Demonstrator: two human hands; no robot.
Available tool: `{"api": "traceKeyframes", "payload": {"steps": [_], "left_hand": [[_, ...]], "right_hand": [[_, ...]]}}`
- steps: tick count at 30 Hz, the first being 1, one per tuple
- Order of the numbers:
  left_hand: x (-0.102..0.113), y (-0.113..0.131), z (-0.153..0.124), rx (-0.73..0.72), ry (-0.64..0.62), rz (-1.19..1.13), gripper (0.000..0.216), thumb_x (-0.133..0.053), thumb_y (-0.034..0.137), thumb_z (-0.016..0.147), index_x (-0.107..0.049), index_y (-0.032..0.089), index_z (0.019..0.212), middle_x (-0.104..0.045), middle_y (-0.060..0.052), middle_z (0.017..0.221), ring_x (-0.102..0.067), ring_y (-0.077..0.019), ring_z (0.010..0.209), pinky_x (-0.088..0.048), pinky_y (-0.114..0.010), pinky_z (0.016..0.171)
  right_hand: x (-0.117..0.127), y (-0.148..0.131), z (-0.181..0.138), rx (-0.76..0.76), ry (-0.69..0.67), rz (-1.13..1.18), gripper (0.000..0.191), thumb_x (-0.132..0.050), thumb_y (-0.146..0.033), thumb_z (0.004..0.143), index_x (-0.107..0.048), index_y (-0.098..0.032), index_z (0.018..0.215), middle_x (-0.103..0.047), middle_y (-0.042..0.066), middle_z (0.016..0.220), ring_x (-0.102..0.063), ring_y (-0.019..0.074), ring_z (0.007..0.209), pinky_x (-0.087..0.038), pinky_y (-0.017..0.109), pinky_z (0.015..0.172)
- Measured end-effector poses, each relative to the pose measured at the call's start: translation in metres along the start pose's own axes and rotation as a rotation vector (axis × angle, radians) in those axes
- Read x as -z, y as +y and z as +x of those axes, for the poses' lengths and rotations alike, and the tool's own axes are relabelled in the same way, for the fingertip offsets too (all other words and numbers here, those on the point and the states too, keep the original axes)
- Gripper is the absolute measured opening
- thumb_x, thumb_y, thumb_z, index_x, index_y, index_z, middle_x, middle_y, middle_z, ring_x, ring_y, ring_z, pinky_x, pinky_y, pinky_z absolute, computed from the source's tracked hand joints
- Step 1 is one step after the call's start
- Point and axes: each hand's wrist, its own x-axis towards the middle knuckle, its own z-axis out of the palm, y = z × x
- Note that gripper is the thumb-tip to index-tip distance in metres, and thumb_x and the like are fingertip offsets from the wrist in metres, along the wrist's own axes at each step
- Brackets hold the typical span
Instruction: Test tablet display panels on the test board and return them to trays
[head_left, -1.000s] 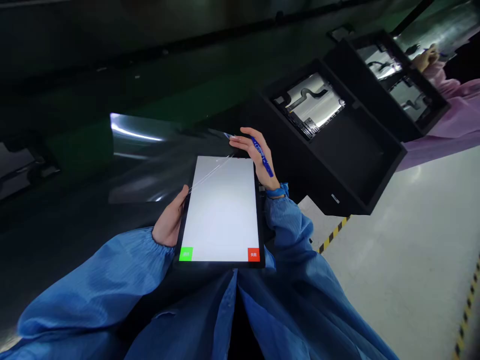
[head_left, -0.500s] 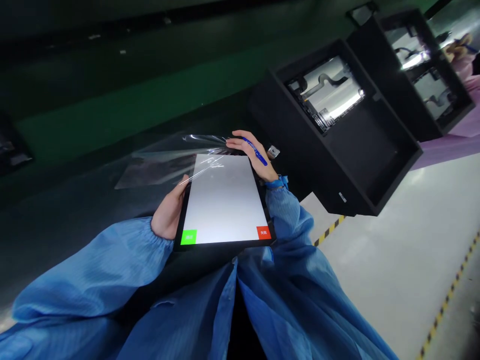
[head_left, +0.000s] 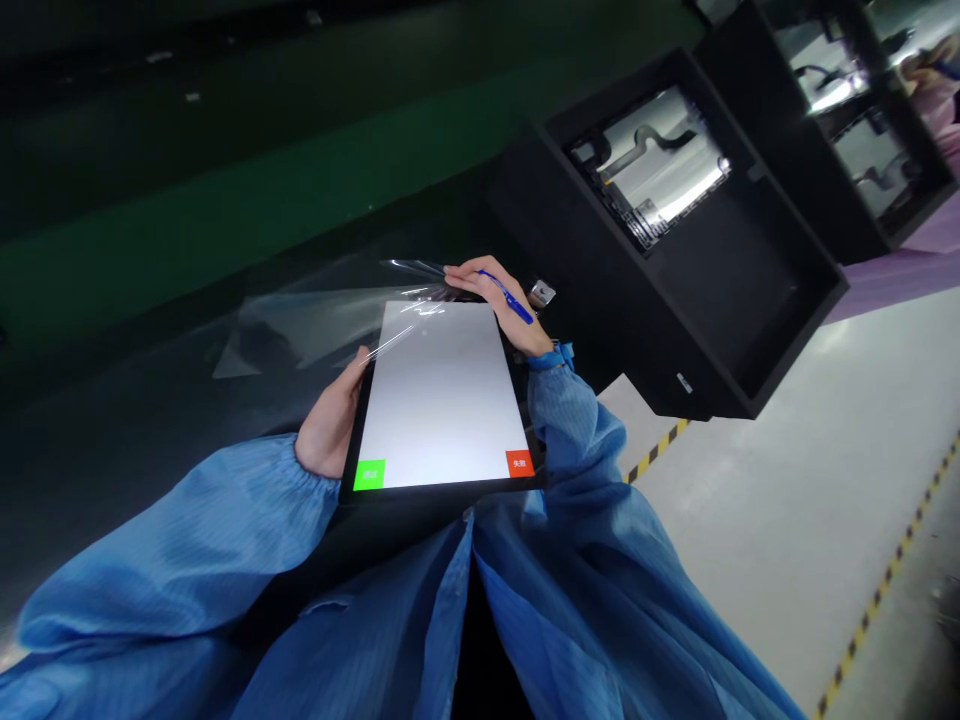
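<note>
A tablet [head_left: 439, 390] with a lit white screen, a green button at its lower left and a red one at its lower right, is in front of me. My left hand [head_left: 330, 420] grips its left edge. My right hand [head_left: 499, 300] is at the tablet's top right corner, fingers pinched on the corner of a clear protective film [head_left: 330, 320] that trails off to the left over the dark bench. A blue pen [head_left: 510, 298] lies along that same hand, tucked between the fingers.
A black open box [head_left: 675, 250] holding a metal panel stands to the right, with a second such box [head_left: 862, 110] behind it. A green strip [head_left: 225, 220] runs across the dark bench. Another person's pink sleeve [head_left: 937, 90] shows at far right. Yellow-black floor tape [head_left: 660, 450] marks the pale floor.
The film has been lowered and drawn left, now lying flatter over the bench. The view has tilted, and the boxes have shifted up and right in the picture.
</note>
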Motion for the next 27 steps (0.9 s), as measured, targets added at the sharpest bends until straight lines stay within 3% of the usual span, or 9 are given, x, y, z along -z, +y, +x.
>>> {"api": "traceKeyframes", "payload": {"steps": [5,8,11,13,19,21,23,25,27], "left_hand": [[0.002,0.000,0.008,0.010,-0.008,-0.016,0.054,-0.034,0.048,0.102,-0.062,0.012,0.131,-0.076,-0.014,0.106,-0.073,-0.0319,0.100,-0.060,-0.045,0.090],[0.005,0.001,0.015,-0.055,0.049,-0.007,0.048,-0.038,0.042,0.102,-0.063,0.012,0.130,-0.077,-0.013,0.101,-0.074,-0.0293,0.095,-0.061,-0.041,0.088],[0.011,0.003,0.021,-0.135,0.035,0.005,0.043,-0.040,0.037,0.103,-0.064,0.012,0.128,-0.078,-0.009,0.094,-0.076,-0.0252,0.089,-0.062,-0.035,0.086],[0.015,0.003,0.024,-0.129,0.017,0.008,0.043,-0.040,0.039,0.103,-0.065,0.012,0.127,-0.078,-0.008,0.091,-0.076,-0.0241,0.086,-0.062,-0.033,0.084],[0.023,0.003,0.033,-0.163,0.099,0.029,0.043,-0.042,0.043,0.101,-0.067,0.015,0.123,-0.078,-0.008,0.087,-0.076,-0.0263,0.086,-0.063,-0.036,0.079],[0.025,0.004,0.034,-0.176,0.082,0.027,0.042,-0.044,0.044,0.100,-0.067,0.017,0.122,-0.078,-0.008,0.088,-0.076,-0.0267,0.086,-0.063,-0.037,0.077],[0.025,0.004,0.035,-0.184,0.065,0.013,0.042,-0.042,0.043,0.101,-0.067,0.017,0.122,-0.078,-0.008,0.090,-0.076,-0.0265,0.086,-0.063,-0.037,0.077],[0.024,0.003,0.034,-0.185,0.039,0.007,0.043,-0.040,0.041,0.101,-0.066,0.017,0.124,-0.078,-0.009,0.094,-0.075,-0.0262,0.090,-0.063,-0.037,0.079],[0.024,0.003,0.033,-0.203,0.015,0.012,0.044,-0.040,0.042,0.102,-0.064,0.017,0.128,-0.078,-0.009,0.101,-0.074,-0.0265,0.095,-0.062,-0.037,0.082]], "right_hand": [[0.000,-0.008,-0.005,0.086,0.082,-0.066,0.069,-0.041,-0.081,0.086,-0.053,-0.024,0.123,-0.063,0.006,0.138,-0.059,0.0207,0.128,-0.047,0.039,0.108],[0.002,-0.013,-0.007,0.209,0.264,-0.057,0.050,-0.033,-0.073,0.093,-0.054,-0.030,0.110,-0.073,0.003,0.104,-0.068,0.0246,0.110,-0.049,0.047,0.106],[0.004,-0.016,-0.010,0.271,0.393,-0.044,0.033,-0.033,-0.059,0.099,-0.049,-0.030,0.095,-0.061,-0.001,0.071,-0.069,0.0263,0.082,-0.053,0.050,0.095],[0.005,-0.023,-0.013,0.270,0.476,-0.084,0.027,-0.034,-0.054,0.100,-0.047,-0.030,0.096,-0.059,-0.001,0.075,-0.067,0.0249,0.076,-0.054,0.048,0.088],[0.001,-0.069,-0.040,0.350,0.757,-0.250,0.008,-0.046,-0.037,0.101,-0.052,-0.030,0.101,-0.067,0.002,0.101,-0.067,0.0218,0.088,-0.056,0.041,0.085],[-0.005,-0.081,-0.050,0.332,0.639,-0.361,0.009,-0.052,-0.036,0.100,-0.056,-0.030,0.104,-0.069,0.002,0.104,-0.068,0.0229,0.093,-0.057,0.043,0.090],[-0.016,-0.086,-0.057,0.318,0.354,-0.533,0.024,-0.060,-0.045,0.095,-0.059,-0.029,0.113,-0.068,0.004,0.119,-0.064,0.0279,0.115,-0.051,0.050,0.105],[-0.031,-0.083,-0.061,0.319,0.048,-0.679,0.052,-0.070,-0.054,0.085,-0.057,-0.029,0.128,-0.059,0.006,0.141,-0.043,0.0350,0.142,-0.035,0.060,0.119],[-0.045,-0.074,-0.062,0.286,-0.141,-0.778,0.075,-0.077,-0.059,0.077,-0.050,-0.029,0.141,-0.044,0.006,0.156,-0.020,0.0388,0.153,-0.020,0.066,0.123]]}}
